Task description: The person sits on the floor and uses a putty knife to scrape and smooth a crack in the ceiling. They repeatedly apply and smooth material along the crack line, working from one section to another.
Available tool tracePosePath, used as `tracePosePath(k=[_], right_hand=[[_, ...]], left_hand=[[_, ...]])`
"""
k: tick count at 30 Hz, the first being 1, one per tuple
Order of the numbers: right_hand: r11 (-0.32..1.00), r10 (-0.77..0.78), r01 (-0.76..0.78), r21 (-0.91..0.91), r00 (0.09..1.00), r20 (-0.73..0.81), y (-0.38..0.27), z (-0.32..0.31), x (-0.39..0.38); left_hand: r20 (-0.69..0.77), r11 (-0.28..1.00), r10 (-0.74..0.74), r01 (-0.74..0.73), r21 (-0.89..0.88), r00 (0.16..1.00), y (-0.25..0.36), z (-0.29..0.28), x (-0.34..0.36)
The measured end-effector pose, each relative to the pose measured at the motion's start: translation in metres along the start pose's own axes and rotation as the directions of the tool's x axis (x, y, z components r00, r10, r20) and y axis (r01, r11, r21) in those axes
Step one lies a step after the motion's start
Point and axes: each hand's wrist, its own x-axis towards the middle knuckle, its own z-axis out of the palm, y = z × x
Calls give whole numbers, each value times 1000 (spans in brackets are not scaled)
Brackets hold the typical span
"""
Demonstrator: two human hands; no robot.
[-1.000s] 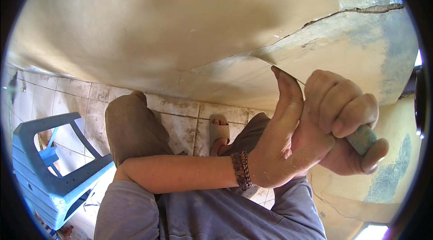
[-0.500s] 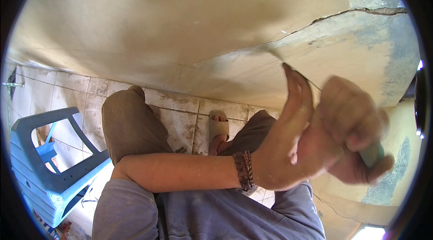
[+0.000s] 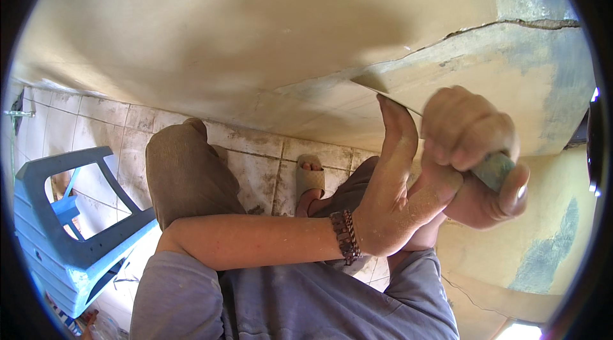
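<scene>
One scraper (image 3: 495, 172) up at the wall (image 3: 255, 21) nr the crack (image 3: 543, 24): R hand (image 3: 469, 132) fisted round its green handle (image 3: 491, 169), L hand (image 3: 393, 203) flat w/ fingers straight, tips against the blade (image 3: 365, 87). Blue stool (image 3: 51, 263) off L btw.

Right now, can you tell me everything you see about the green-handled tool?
The tool has a grey-green handle, gripped by the right hand, which partly hides it, and a thin blade, perhaps metal, seen nearly edge-on, slanting toward the beige wall. Left fingers seem to touch the blade; wall contact looks unclear.
</scene>
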Motion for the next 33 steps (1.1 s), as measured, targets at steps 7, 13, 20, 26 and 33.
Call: tracePosePath(k=[7,13,20,26,33], right_hand=[[1000,11,-12,15,998,62,-1,-1,2],[990,-76,79,-114,997,34,-11,14,-7],[997,34,-33,-64,999,2,4,25,-2],[987,-129,131,-88,991,29,-3,26,-5],[983,-131,131,-130,991,10,11,16,-19]], left_hand=[[-17,996,-80,79,-42,997,2,-2,-11],[65,998,14,-18,67,998,5,-9,-17],[115,991,29,-43,125,993,5,-24,-10],[115,996,27,-37,85,993,11,-21,-13],[130,990,-4,-14,138,992,3,-28,-18]])
